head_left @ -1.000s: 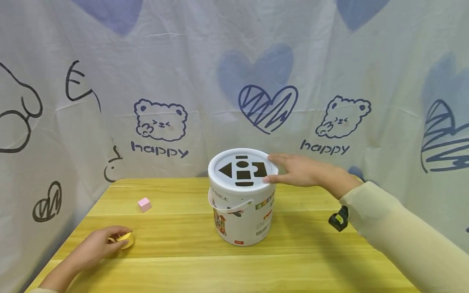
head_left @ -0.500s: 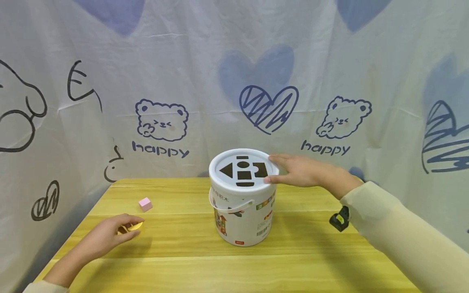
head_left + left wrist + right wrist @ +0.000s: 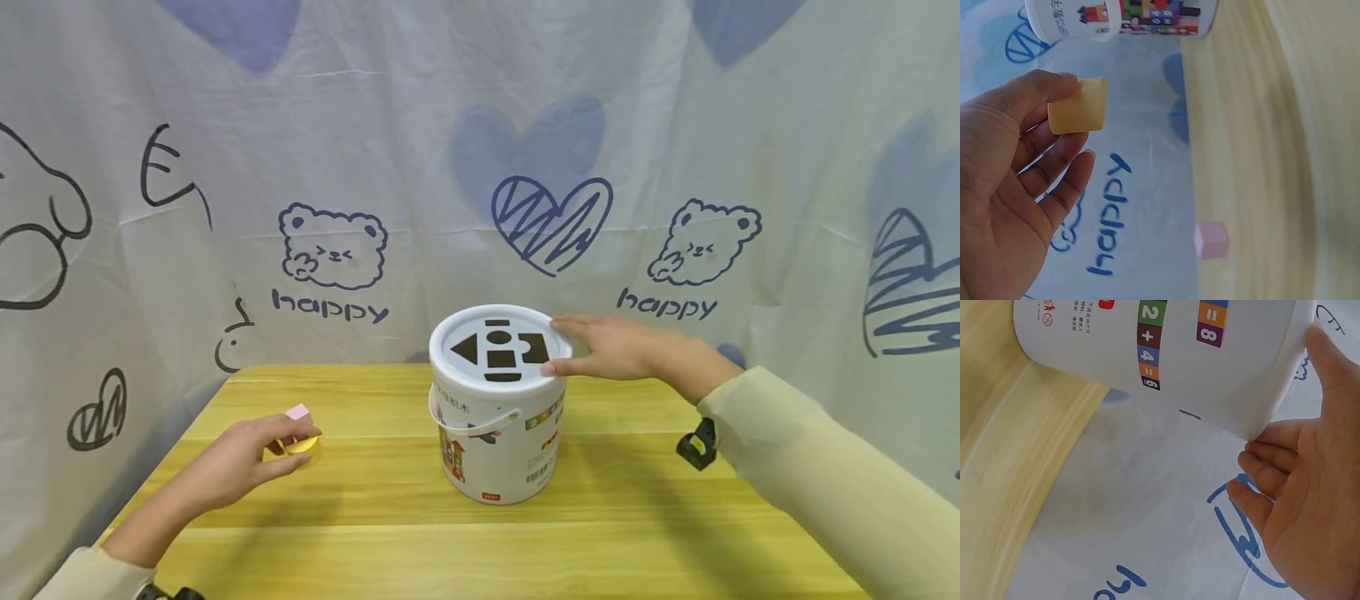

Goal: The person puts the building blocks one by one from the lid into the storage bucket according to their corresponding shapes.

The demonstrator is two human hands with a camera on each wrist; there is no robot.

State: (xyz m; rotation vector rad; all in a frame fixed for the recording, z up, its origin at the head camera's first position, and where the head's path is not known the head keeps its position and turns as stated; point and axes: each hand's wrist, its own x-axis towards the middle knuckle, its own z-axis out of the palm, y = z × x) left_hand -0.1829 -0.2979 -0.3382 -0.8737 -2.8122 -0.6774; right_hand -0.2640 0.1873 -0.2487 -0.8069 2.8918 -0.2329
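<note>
My left hand [image 3: 243, 457] pinches a small yellow block [image 3: 1080, 107] between thumb and fingers, held up over the left side of the table. In the head view the block shows a rounded edge. Just beyond that hand lies a small pink block [image 3: 1212, 240], partly covered by the fingers in the head view. A white bucket [image 3: 491, 467] stands upright in the middle, its lid [image 3: 450, 371] on and cut with dark shaped holes. My right hand [image 3: 618, 348] rests on the lid's right rim, thumb in front and fingers behind, spread apart and fairly straight.
The wooden table [image 3: 390, 550] runs back to a white printed cloth [image 3: 435, 125] hanging behind and at the sides. The bucket's white handle [image 3: 472, 429] hangs down at its front left.
My left hand has lifted the yellow block and moved it away from me and to the right, towards the pink block. The right hand stays on the lid; the bucket has not moved.
</note>
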